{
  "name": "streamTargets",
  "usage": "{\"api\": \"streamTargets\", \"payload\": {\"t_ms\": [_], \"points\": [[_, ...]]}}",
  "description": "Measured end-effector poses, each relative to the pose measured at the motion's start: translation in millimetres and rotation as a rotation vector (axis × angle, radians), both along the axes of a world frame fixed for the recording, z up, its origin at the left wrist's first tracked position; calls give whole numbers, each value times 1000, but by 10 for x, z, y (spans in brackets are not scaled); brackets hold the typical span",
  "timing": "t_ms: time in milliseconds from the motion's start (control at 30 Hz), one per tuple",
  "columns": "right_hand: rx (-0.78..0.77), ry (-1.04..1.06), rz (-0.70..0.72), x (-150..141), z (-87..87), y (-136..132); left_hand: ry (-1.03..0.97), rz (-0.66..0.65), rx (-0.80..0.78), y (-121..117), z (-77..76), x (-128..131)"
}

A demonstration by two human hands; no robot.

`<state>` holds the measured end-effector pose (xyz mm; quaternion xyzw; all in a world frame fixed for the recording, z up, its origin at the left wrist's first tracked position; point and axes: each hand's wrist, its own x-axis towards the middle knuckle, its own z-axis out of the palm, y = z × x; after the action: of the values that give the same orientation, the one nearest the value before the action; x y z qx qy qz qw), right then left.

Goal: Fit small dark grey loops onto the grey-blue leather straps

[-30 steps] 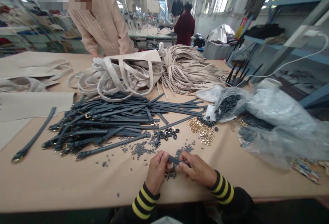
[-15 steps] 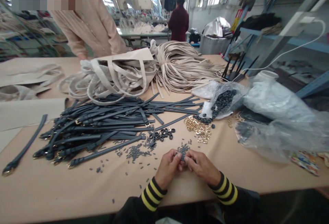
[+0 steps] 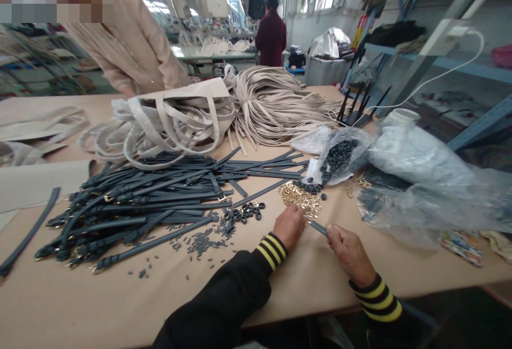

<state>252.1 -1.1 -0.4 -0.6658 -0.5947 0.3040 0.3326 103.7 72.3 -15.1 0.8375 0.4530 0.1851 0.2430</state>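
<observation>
My left hand (image 3: 288, 226) reaches forward, its fingers at the edge of a heap of small gold metal buckles (image 3: 298, 198). My right hand (image 3: 346, 250) grips a short dark blue leather strap (image 3: 319, 228), whose far end points toward the buckles. Behind my hands lies a large pile of dark blue leather straps with gold buckles (image 3: 140, 205). Small dark tubular pieces (image 3: 202, 243) and black rings (image 3: 245, 213) are scattered on the table (image 3: 60, 295) to the left of my left hand. Whether my left hand holds a buckle is hidden.
A plastic bag of black rings (image 3: 340, 159) and a large clear plastic bag (image 3: 420, 178) lie at the right. Beige strap bundles (image 3: 276, 106) and cream bag handles (image 3: 172, 125) lie farther back. A co-worker in a beige top (image 3: 128, 45) stands across the table.
My hands have moved apart. The left has gone forward from the small pieces to the gold buckles, and the right now holds the strap alone. The view has turned slightly.
</observation>
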Motion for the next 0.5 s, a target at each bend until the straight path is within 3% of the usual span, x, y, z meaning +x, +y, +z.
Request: {"api": "streamTargets", "payload": {"t_ms": [133, 267, 400, 500], "points": [[-10, 16, -38, 123, -9, -34, 253, -16, 5, 87, -75, 164], [-36, -5, 27, 98, -4, -23, 312, -67, -65, 123, -50, 156], [-5, -61, 86, 33, 2, 11, 214, -22, -94, 54, 7, 45], [-16, -16, 119, 22, -80, -13, -27, 153, -197, -65, 54, -112]]}}
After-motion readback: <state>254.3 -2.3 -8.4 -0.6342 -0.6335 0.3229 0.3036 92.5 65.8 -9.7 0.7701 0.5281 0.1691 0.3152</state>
